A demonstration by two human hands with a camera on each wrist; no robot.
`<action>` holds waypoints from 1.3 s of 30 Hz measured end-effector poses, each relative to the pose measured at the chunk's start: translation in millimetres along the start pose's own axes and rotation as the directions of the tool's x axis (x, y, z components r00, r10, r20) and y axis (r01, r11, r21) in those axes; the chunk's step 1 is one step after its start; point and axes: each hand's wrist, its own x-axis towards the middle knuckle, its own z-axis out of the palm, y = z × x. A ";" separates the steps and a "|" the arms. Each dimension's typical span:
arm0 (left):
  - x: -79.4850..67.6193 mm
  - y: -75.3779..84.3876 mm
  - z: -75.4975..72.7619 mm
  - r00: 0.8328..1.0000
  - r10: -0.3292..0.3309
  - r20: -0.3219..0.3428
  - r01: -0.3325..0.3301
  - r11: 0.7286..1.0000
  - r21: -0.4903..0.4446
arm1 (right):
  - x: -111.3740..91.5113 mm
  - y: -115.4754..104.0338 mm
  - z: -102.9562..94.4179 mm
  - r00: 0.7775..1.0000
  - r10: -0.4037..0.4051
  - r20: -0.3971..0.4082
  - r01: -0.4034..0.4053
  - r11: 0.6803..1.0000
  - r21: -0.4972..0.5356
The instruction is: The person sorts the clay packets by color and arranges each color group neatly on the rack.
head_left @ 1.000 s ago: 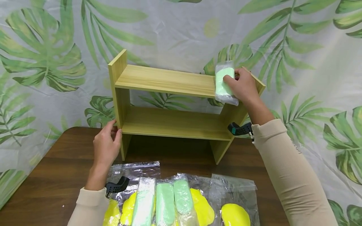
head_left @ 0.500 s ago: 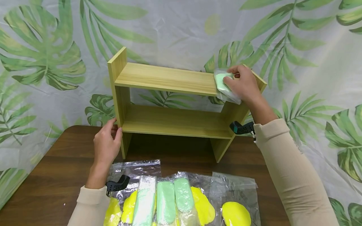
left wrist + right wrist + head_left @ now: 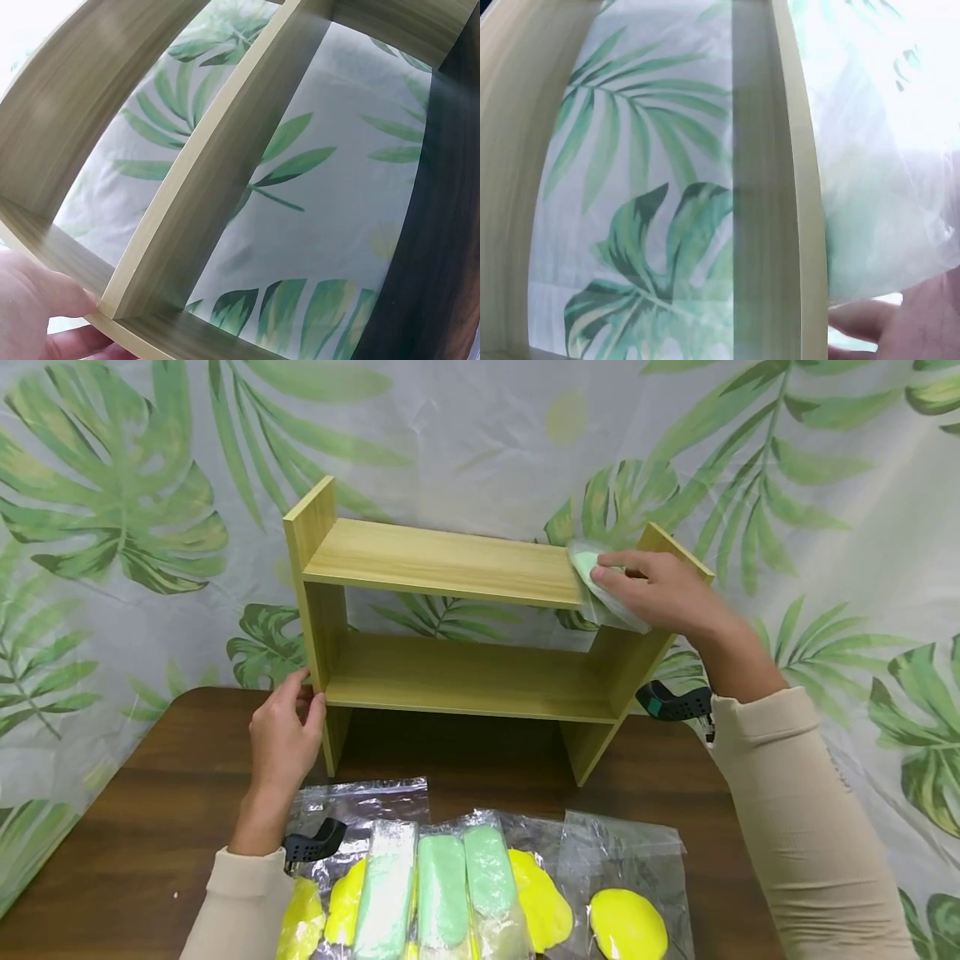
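A two-tier wooden shelf (image 3: 442, 562) stands on the dark table. Its left side panel is gripped by my left hand (image 3: 283, 735), thumb on the front edge and fingers behind, as the left wrist view also shows at the thumb (image 3: 64, 294). At the right end of the top tier, my right hand (image 3: 671, 593) holds a bag of pale green clay (image 3: 586, 563) in clear plastic between thumb and fingers. The bag slants over the shelf's front edge, and the hand hides much of it. In the right wrist view the plastic bag (image 3: 889, 232) hangs beside the shelf board.
In front of the shelf lie several clear bags, with yellow clay (image 3: 628, 924) and pale green slabs (image 3: 442, 889) in them. A leaf-patterned cloth (image 3: 480, 435) hangs behind. The brown tabletop (image 3: 150, 835) extends to the left.
The green clay bag has tipped from upright to slanting down onto the top tier's right end. My right forearm has swung rightward. My left hand keeps its grip on the panel.
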 end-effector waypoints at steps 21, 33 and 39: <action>-0.3 -0.1 -0.2 1.000 -0.002 0.008 0.002 1.000 -0.003 | -21.8 -3.3 5.5 0.984 -0.090 -0.152 0.085 0.996 -0.041; 0.2 -1.1 -2.1 1.000 0.002 0.004 -0.002 1.000 0.003 | -75.4 -7.8 14.3 0.954 -0.151 -0.260 0.161 0.987 0.020; 0.3 -0.2 -1.3 1.000 0.005 0.009 -0.005 1.000 -0.004 | -103.1 -8.2 32.4 0.928 -0.184 -0.324 0.202 0.979 0.023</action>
